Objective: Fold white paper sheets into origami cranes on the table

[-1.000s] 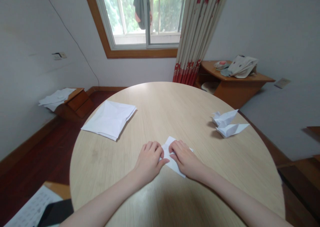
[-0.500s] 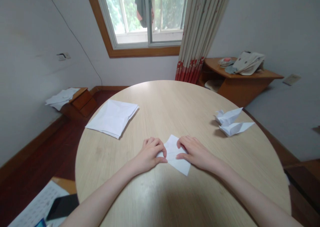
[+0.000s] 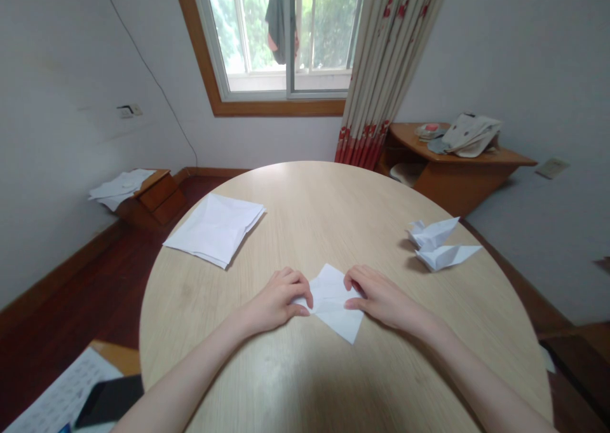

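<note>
A white folded sheet of paper [image 3: 336,306] lies on the round wooden table in front of me, one corner pointing away and another toward me. My left hand [image 3: 286,296] has its bent thumb and fingers around the paper's left corner. On the right edge, my right hand [image 3: 374,293] rests with curled fingers and the thumb on the paper. Parts of both side corners are hidden under the hands. Faint crease lines cross the middle of the sheet.
A stack of white paper squares [image 3: 219,226] lies at the table's left. Two folded paper birds [image 3: 441,245] stand at the right. A dark phone [image 3: 110,400] and a printed sheet [image 3: 61,385] are at lower left. Beyond the round table [image 3: 309,210] is a side desk [image 3: 457,163].
Both hands have spread slightly apart toward the paper's side corners, so more of its middle shows. The whole view has shifted down a little as the head moved.
</note>
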